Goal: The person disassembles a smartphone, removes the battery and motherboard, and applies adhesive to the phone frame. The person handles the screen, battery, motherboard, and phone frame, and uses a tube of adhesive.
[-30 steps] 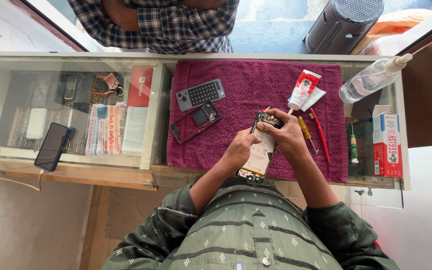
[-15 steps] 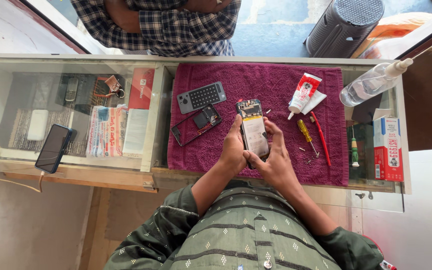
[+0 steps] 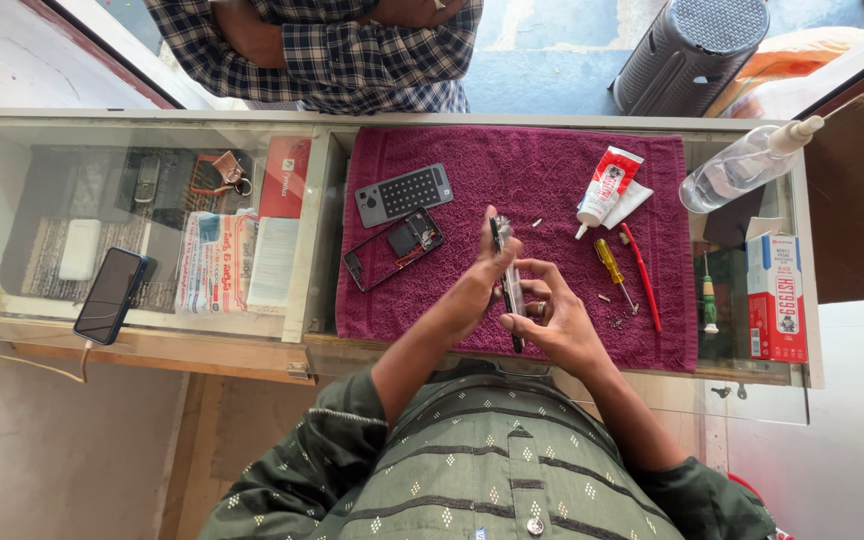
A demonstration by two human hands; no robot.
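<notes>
Maroon towel [image 3: 542, 170] on glass counter [image 3: 152, 130], both hands' fingers gripping edge-on phone body [image 3: 508, 285], left hand [image 3: 477, 290], right hand [image 3: 557, 325].

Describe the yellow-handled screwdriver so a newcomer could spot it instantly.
Start at the maroon cloth spread on the glass counter. Near its right edge, below the white-and-red tube, lies the yellow-handled screwdriver. Its stubby yellow grip separates it from the slimmer red tool lying right beside it.
</notes>
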